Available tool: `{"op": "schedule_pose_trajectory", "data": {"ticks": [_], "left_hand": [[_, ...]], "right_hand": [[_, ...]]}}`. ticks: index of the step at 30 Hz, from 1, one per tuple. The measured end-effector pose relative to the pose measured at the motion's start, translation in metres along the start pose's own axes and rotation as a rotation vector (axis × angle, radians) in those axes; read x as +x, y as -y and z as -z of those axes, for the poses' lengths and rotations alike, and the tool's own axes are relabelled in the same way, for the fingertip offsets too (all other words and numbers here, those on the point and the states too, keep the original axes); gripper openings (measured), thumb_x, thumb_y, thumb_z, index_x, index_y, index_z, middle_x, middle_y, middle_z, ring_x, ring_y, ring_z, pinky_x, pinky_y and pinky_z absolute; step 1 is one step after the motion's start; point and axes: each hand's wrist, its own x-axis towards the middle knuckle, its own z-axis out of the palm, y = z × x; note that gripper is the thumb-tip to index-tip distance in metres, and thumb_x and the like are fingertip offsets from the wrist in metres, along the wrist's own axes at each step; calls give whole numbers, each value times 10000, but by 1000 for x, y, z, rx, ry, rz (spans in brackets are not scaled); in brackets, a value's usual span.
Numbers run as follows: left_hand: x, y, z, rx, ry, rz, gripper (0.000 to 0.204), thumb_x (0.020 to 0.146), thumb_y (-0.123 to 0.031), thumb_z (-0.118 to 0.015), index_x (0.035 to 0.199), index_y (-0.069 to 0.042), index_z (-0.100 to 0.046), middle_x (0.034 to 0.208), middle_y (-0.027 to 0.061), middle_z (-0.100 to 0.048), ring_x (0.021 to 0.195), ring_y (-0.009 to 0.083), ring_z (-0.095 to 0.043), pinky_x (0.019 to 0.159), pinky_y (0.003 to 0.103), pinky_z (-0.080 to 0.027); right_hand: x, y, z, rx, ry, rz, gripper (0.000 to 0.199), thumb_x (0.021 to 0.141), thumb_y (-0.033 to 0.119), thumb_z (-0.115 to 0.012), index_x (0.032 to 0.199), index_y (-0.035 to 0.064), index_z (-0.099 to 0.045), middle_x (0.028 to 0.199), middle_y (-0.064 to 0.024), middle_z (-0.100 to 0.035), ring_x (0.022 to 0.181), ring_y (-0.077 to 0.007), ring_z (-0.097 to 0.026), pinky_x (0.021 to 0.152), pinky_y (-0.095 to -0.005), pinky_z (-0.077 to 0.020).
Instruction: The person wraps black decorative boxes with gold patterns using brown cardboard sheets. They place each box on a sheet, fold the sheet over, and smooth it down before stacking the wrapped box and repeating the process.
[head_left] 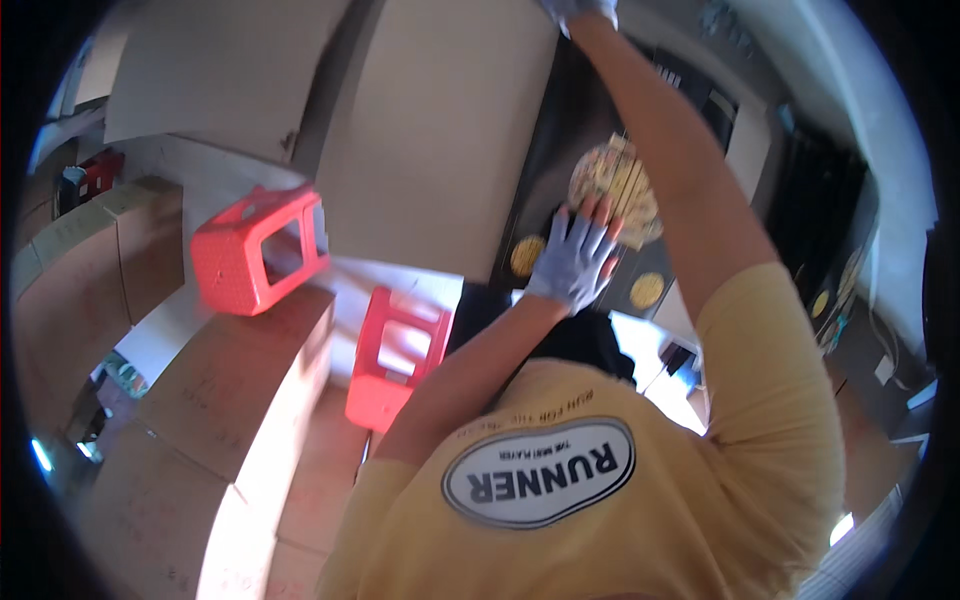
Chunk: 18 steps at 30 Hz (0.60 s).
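My left hand (575, 262), in a pale grey glove with bare fingertips, rests on a dark box or panel (535, 195). Its fingers are stretched out and slightly spread, touching the lower edge of a round, gold-coloured ornate print (607, 172). Smaller gold discs (648, 291) mark the dark surface on both sides of that hand. My right arm reaches far forward over the dark surface. At the top rim my right hand (580, 10), also gloved, is mostly cut off, so its fingers are hidden. Just left of the dark surface lies a large plain brown cardboard sheet (430, 130).
Two red plastic stools, one (235, 262) farther left and one (378, 385) beside my left forearm, stand tipped or turned. Brown cardboard boxes (230, 380) fill the left side. Another cardboard panel (215, 80) is at the upper left. A pale cable (880, 335) hangs at the right.
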Motion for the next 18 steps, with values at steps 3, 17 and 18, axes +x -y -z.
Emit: {"op": "schedule_pose_trajectory", "data": {"ticks": [3,17,18], "left_hand": [[-4,6,-18,-9,-98,52,608,856,-397,-572,1368,-91,-451,1500,164,-312,1380,370,-286,1075,602,-249],[7,31,-49,167,-248,-136,722,843,-518,-520,1419,-99,-406,1463,201,-367,1364,396,-331,1036,649,-266],[6,32,-44,181,-228,-122,714,841,-514,-519,1412,-98,-412,1450,200,-379,1360,398,-333,1038,650,-260]], "right_hand": [[-24,80,39,-100,250,120,615,901,411,-471,1393,47,-405,1453,-161,-405,1338,-337,-371,1095,-486,-299],[-235,107,97,815,341,496,361,823,316,-632,1138,139,-634,1271,-89,-572,1240,-265,-500,1063,-455,-350],[-223,75,111,657,304,371,395,793,273,-654,1159,127,-628,1275,-117,-555,1228,-285,-501,1044,-464,-353]]}}
